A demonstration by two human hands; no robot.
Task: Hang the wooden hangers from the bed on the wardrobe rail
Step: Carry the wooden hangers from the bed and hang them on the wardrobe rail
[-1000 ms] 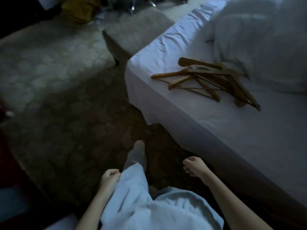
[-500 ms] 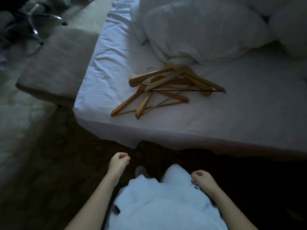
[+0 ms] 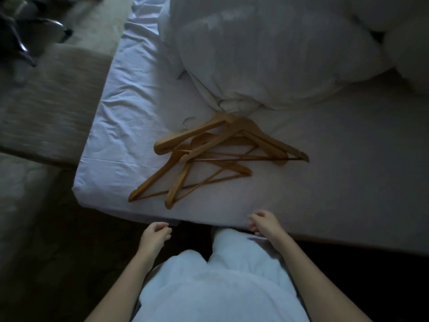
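Several wooden hangers (image 3: 216,154) lie in a loose, overlapping pile on the white bed sheet (image 3: 336,182), near the bed's front left corner, with metal hooks pointing toward the bedding behind. My left hand (image 3: 154,235) hovers below the bed's front edge, fingers loosely curled, holding nothing. At the bed's edge, my right hand (image 3: 264,223) is loosely curled and also holds nothing. Both hands are a short way in front of the pile and apart from it. No wardrobe or rail is in view.
A bunched white duvet and pillows (image 3: 267,54) fill the back of the bed, touching the pile's far side. A grey upholstered bench (image 3: 51,101) stands left of the bed. A chair base with metal legs (image 3: 27,36) is at the top left. The floor is dark.
The view has swung from the floor to face the bed, and I have come up close to it. Both hands have risen toward the bed's front edge and their fingers have loosened.
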